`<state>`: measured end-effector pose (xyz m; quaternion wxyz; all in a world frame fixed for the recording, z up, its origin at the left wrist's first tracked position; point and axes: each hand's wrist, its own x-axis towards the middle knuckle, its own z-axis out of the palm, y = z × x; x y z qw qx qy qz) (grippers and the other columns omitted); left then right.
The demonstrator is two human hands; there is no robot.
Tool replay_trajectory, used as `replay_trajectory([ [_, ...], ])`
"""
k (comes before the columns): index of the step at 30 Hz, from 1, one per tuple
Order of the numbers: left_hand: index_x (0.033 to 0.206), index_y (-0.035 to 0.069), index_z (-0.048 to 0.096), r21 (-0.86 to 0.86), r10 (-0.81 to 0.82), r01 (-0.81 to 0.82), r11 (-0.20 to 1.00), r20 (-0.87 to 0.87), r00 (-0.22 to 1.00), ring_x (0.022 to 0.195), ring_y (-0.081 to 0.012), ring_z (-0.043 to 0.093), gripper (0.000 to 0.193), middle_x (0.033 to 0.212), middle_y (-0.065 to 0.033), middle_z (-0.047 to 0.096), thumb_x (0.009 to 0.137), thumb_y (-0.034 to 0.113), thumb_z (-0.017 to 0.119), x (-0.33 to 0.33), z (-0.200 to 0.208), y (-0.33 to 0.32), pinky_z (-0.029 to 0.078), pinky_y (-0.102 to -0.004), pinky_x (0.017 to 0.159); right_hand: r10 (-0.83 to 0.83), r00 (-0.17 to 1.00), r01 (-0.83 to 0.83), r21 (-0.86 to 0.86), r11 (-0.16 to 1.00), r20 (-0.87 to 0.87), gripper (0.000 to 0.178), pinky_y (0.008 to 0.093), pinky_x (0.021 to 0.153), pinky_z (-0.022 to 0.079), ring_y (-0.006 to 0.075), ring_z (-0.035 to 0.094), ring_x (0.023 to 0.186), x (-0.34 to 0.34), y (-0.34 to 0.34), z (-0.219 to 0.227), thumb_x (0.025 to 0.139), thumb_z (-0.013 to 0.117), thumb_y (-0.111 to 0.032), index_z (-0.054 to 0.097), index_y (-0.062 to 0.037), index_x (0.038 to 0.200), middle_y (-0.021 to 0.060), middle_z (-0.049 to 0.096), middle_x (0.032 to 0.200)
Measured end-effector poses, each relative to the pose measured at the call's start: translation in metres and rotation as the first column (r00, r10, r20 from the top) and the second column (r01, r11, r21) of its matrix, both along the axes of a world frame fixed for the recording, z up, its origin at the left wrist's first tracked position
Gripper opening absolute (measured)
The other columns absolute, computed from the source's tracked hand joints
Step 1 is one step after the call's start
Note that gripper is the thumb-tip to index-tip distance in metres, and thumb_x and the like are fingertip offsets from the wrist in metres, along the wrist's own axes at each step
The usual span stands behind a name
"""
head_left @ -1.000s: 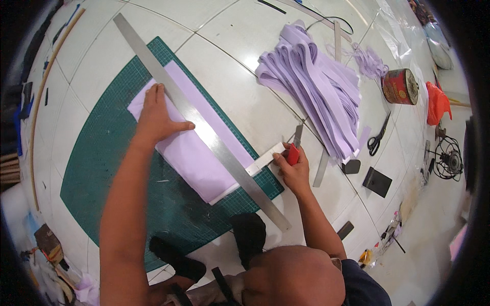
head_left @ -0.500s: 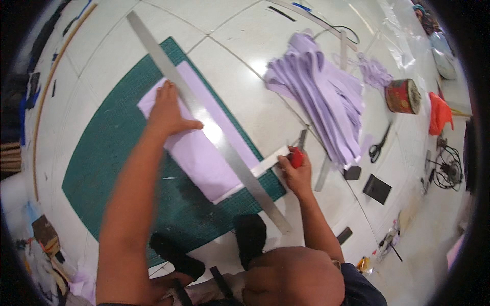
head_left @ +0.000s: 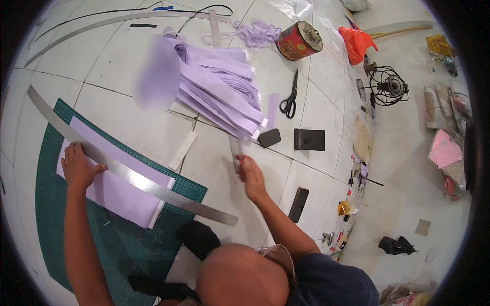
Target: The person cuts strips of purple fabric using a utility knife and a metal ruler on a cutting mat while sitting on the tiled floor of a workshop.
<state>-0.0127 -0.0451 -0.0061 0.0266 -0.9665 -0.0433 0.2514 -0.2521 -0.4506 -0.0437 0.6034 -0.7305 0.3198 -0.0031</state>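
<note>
My left hand (head_left: 80, 168) lies flat with fingers spread on a folded lilac fabric piece (head_left: 122, 199), pressing on a long metal ruler (head_left: 135, 179). Fabric and ruler rest on a green cutting mat (head_left: 184, 189), and a lilac margin shows beyond the ruler's far edge. My right hand (head_left: 251, 178) is over the floor tiles to the right, fingers curled at the near end of a narrow metal strip (head_left: 234, 148). Whatever those fingers hold, if anything, is hidden. A white strip (head_left: 182, 150) lies on the floor between mat and metal strip.
Lilac fabric bands (head_left: 219, 84) are heaped beyond my right hand. Black scissors (head_left: 290, 99), a red tin (head_left: 300, 41) and dark flat blocks (head_left: 309, 139) lie to the right. A coiled black cable (head_left: 389, 85) sits farther right. My knee (head_left: 242, 278) is close to the mat.
The view has swung to the right. My right hand has let go of the white strip and moved right to the metal strip. The red-handled knife is out of sight. My left hand keeps pressing the ruler.
</note>
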Motion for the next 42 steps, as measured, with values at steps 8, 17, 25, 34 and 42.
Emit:
replay_trajectory([
  [8,0.150,-0.009,0.027,-0.020,-0.052,0.051,0.998,-0.073,0.996,0.150,-0.0360,0.022,0.124,0.158,-0.0226,0.030,0.059,0.049,0.090,0.003,0.005,0.011,0.016,-0.0566,0.121,-0.270,0.940,0.283,0.034,0.959,-0.208,0.034,0.0283,0.044,0.044,0.0110,0.050,0.051,-0.052,-0.078,0.012,0.105,0.047,-0.043,0.047,-0.0091,0.108,0.0008,0.048,0.068],
  [17,0.153,-0.012,0.005,0.090,-0.042,0.058,0.994,-0.173,0.984,0.153,-0.0396,0.006,0.155,0.162,-0.0299,0.012,0.047,0.061,0.091,-0.010,0.005,-0.011,0.003,-0.0543,0.123,-0.179,0.934,0.021,-0.453,0.891,-0.309,0.040,0.0299,0.041,0.041,0.0102,0.048,0.049,-0.039,-0.098,-0.016,0.105,0.043,-0.046,0.053,-0.0087,0.096,0.0007,0.048,0.064],
  [25,0.153,-0.012,0.006,0.135,-0.012,0.039,0.990,-0.198,0.980,0.153,-0.0392,0.006,0.155,0.162,-0.0295,0.012,0.046,0.060,0.092,-0.002,0.003,-0.009,0.003,-0.0540,0.123,-0.139,0.942,0.030,-0.336,0.942,-0.304,0.041,0.0291,0.038,0.040,0.0113,0.044,0.043,-0.033,-0.104,-0.004,0.105,0.045,-0.048,0.050,-0.0097,0.091,-0.0002,0.046,0.061],
  [34,0.153,-0.012,0.004,0.128,-0.007,0.040,0.991,-0.245,0.970,0.153,-0.0393,0.005,0.156,0.162,-0.0294,0.010,0.045,0.059,0.092,-0.001,0.002,-0.008,0.004,-0.0529,0.123,-0.272,0.918,0.165,-0.348,0.923,-0.288,0.040,0.0290,0.038,0.041,0.0116,0.045,0.043,-0.048,-0.131,-0.009,0.104,0.046,-0.048,0.050,-0.0100,0.092,0.0001,0.047,0.062],
  [42,0.153,-0.012,0.004,0.101,-0.005,0.027,0.995,-0.214,0.977,0.153,-0.0394,0.006,0.157,0.162,-0.0299,0.010,0.045,0.061,0.091,-0.002,-0.001,-0.015,0.004,-0.0523,0.123,-0.246,0.927,0.155,-0.307,0.939,-0.283,0.041,0.0291,0.038,0.040,0.0121,0.045,0.043,-0.050,-0.145,-0.007,0.105,0.045,-0.048,0.048,-0.0099,0.090,0.0003,0.048,0.064],
])
